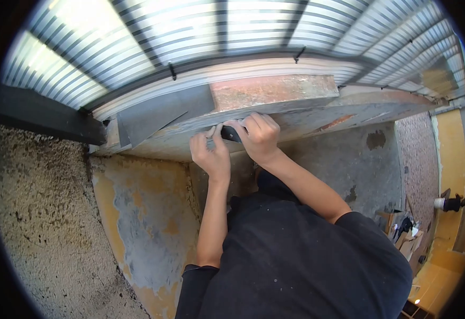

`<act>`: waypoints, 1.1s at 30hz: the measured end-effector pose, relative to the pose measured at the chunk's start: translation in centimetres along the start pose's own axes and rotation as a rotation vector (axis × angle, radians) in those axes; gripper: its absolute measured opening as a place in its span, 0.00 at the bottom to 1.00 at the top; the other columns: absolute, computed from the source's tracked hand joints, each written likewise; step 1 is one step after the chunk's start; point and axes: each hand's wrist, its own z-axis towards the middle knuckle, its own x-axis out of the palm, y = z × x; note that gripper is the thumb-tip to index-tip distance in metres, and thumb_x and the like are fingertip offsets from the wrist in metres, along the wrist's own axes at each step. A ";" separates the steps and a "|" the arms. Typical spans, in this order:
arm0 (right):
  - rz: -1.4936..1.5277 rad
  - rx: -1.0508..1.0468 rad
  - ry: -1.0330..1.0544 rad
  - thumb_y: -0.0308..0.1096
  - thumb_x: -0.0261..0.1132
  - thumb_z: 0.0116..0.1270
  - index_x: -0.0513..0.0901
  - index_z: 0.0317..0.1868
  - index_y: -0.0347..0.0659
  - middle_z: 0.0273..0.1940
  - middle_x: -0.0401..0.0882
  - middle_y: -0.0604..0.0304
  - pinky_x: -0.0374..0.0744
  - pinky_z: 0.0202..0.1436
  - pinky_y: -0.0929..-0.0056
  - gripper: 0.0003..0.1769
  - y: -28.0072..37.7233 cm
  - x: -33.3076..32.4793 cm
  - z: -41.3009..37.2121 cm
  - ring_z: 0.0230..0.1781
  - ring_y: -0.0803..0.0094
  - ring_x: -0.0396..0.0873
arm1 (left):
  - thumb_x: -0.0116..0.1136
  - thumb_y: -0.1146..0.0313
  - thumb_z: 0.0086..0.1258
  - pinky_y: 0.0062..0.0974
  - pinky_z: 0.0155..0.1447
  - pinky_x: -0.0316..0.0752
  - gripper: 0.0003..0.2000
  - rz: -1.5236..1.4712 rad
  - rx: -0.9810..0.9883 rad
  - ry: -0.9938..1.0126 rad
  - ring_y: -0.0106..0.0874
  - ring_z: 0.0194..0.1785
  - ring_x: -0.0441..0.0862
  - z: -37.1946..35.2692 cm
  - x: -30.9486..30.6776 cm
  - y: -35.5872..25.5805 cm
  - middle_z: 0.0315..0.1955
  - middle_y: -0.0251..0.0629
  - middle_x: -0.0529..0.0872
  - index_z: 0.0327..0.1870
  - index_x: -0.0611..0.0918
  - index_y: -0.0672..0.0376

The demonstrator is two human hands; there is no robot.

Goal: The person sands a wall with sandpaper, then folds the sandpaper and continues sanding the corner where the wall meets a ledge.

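Observation:
My left hand (211,152) and my right hand (260,137) are close together against the face of a low wall (301,125), just under its top edge. Between them shows a small dark flat piece (231,133), which looks like sandpaper. Both hands have their fingers bent and pinch it, the left at its near end and the right at the other. Pale dust coats the fingers. A dark grey sheet (163,117) lies on top of the wall left of my hands, with one corner hanging over. Beside it sits a reddish, worn slab (275,91).
Metal bars with ribbed panels (259,26) rise behind the wall top. A rough wall (41,212) and a patchy yellow-grey wall (147,212) stand at the left. Concrete floor (349,154) extends right, with tools and scraps (405,231) and a white bucket (438,203) beyond.

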 end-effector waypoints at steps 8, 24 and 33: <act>-0.072 -0.018 0.008 0.33 0.86 0.53 0.80 0.20 0.43 0.20 0.76 0.58 0.74 0.26 0.61 0.19 -2.1 -2.1 -0.2 0.20 0.58 0.76 | 0.76 0.78 0.66 0.40 0.43 0.76 0.09 -0.057 0.027 0.065 0.46 0.35 0.81 -0.8 1.8 -0.9 0.29 0.44 0.84 0.32 0.83 0.65; -0.093 0.008 0.002 0.30 0.85 0.54 0.82 0.21 0.42 0.21 0.77 0.58 0.74 0.25 0.60 0.17 -2.3 -2.8 -0.2 0.20 0.58 0.77 | 0.76 0.76 0.67 0.43 0.42 0.75 0.09 -0.068 0.061 0.102 0.48 0.35 0.81 -0.6 2.0 -1.2 0.29 0.46 0.84 0.31 0.84 0.65; -0.021 -0.019 0.010 0.35 0.85 0.55 0.78 0.22 0.44 0.22 0.77 0.59 0.76 0.29 0.61 0.19 0.0 -0.6 0.4 0.23 0.57 0.79 | 0.75 0.78 0.67 0.41 0.41 0.75 0.09 -0.001 0.004 -0.023 0.48 0.33 0.80 0.1 0.4 -0.1 0.28 0.47 0.83 0.31 0.83 0.65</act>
